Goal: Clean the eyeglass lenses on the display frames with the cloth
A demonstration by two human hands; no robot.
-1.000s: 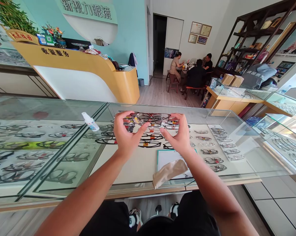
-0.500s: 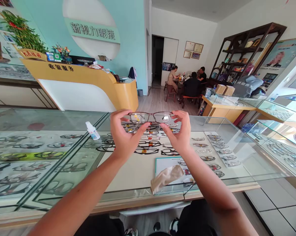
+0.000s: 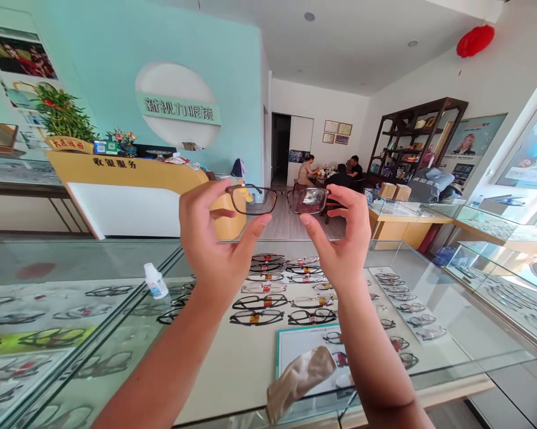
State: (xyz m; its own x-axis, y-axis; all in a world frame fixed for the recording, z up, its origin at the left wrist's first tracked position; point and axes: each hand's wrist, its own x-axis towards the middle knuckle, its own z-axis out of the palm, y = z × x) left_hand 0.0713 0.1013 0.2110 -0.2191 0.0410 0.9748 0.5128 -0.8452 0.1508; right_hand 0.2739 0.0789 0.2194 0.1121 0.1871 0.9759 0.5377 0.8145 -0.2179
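A pair of eyeglasses with a dark, thin rectangular frame is held up in front of me, above the glass display case. My left hand grips its left side between thumb and fingers. On the other side, my right hand pinches the right end of the frame. The lenses are clear, and the room shows through them. Below my hands, several rows of glasses with small tags lie inside the case. A crumpled beige cloth rests on the glass top, close to my right forearm.
A small white bottle stands on the glass left of my arms. A teal-edged board lies under the cloth. Beyond are a yellow cashier counter, seated people at a table and a dark wooden shelf.
My view has tilted upward. Both hands have raised the eyeglasses nearer to my face, so they now appear larger and against the floor and counter behind.
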